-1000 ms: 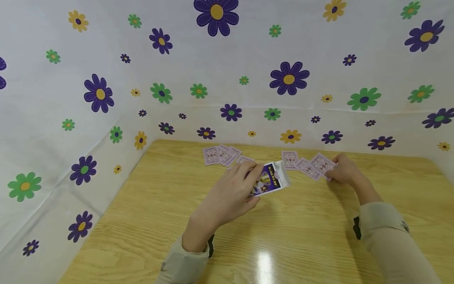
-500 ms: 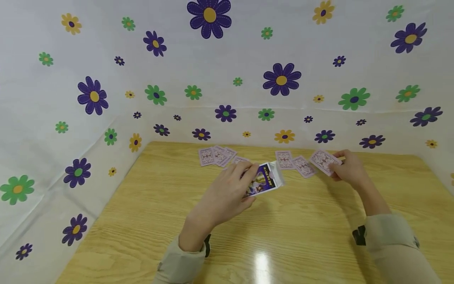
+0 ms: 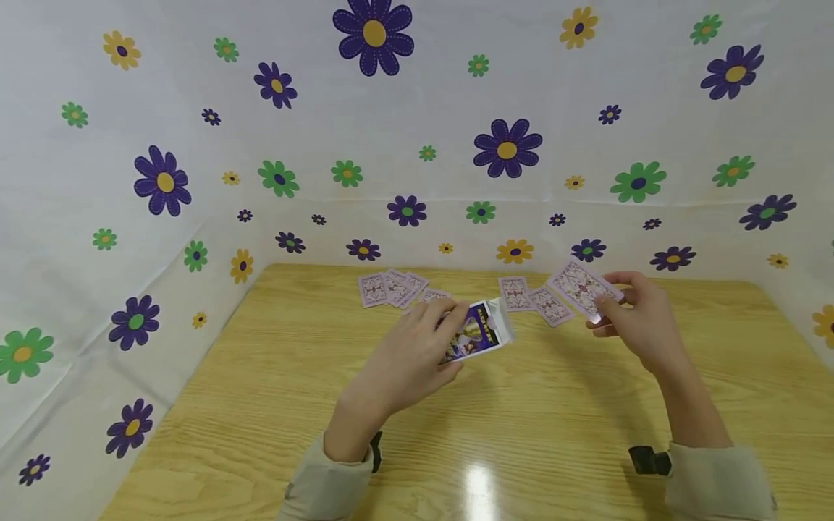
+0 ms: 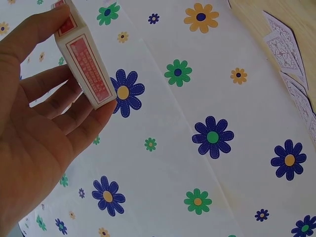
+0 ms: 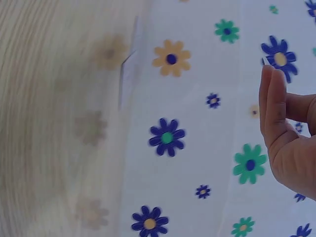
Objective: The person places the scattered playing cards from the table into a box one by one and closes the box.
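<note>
My left hand grips a playing card box above the middle of the table, its flap end pointing right. In the left wrist view the box's red-and-white end shows between thumb and fingers. Over at the right, my right hand pinches a playing card between thumb and fingers, patterned back up, lifted off the table. Two cards lie back up just left of it. Beyond the left hand several more cards overlap, partly hidden by that hand. The right wrist view shows only a sliver of the held card.
The wooden table runs back to a white flower-printed cloth that rises along its back and left side. Light reflects off the tabletop near the front. Black straps sit at both wrists.
My right hand has picked a card up from the table at the right and raised it, tilting it up. The left hand stays with the box; the view has shifted slightly.
</note>
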A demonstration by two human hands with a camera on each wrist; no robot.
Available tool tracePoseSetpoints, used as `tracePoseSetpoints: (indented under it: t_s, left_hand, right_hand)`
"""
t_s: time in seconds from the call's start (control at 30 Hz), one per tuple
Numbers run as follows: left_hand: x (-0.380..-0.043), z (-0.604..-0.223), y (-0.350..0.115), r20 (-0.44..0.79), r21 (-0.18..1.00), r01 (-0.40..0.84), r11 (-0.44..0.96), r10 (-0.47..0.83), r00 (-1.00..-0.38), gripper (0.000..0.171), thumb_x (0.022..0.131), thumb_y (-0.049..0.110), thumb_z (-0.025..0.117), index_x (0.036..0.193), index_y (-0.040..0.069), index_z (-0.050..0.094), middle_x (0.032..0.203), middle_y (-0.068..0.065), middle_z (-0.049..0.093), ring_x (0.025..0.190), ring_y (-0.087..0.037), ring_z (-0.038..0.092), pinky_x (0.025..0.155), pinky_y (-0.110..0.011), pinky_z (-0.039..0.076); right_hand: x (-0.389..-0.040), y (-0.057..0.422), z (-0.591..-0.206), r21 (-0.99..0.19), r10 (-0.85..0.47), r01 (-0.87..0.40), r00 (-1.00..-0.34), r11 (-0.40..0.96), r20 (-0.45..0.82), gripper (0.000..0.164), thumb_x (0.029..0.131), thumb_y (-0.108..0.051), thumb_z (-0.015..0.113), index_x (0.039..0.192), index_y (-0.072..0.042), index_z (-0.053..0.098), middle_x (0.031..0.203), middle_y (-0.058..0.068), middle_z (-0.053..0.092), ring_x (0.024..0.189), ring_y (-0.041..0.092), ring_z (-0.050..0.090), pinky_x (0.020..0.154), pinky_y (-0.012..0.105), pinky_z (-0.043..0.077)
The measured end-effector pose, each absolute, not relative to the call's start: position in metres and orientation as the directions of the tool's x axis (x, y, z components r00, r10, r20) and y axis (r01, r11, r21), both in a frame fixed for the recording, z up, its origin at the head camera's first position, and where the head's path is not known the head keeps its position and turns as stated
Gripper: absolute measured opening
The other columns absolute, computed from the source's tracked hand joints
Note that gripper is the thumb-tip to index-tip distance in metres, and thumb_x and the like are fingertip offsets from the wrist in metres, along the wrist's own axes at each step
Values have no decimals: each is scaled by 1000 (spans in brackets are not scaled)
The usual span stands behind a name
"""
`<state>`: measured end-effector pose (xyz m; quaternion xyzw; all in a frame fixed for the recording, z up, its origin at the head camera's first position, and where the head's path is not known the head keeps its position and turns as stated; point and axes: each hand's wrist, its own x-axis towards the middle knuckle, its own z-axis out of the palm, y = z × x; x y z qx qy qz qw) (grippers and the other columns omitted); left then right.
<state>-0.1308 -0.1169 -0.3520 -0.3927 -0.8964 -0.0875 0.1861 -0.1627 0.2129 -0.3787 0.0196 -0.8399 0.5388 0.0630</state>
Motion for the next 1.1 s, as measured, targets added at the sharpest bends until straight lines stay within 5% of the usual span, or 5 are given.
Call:
tracePoseSetpoints:
  t_s: [0.4, 0.8, 1.1]
  left_hand:
    - [-131, -358, -110, 406, 3, 751, 660, 686, -604, 65, 84, 21, 77, 139, -2, 51, 129, -15, 56, 114, -28, 58, 101, -37, 49]
    - [-132, -361, -107, 430, -17, 770, 638, 700, -570, 64, 83, 19, 77, 137, -3, 52, 126, -15, 56, 109, -27, 58, 95, -35, 51]
    - [-131, -362, -104, 430, -28, 777, 629, 709, -558, 64, 83, 18, 77, 137, -3, 52, 127, -15, 55, 108, -27, 57, 94, -35, 51]
  right_hand:
    - [-126, 183, -360, -878, -63, -320, -946, 355, 319, 43, 100, -2, 54, 142, -4, 46, 96, 20, 58, 55, 19, 58, 46, 27, 53]
    - [-115, 166, -360, -769, -157, -472, -879, 431, 451, 22, 99, 9, 46, 121, 4, 45, 81, 12, 53, 52, 13, 42, 44, 24, 37]
    - [-113, 166, -362, -711, -127, -460, -874, 533, 470, 24, 98, 8, 50, 121, 2, 46, 97, 18, 65, 58, 11, 44, 46, 23, 35]
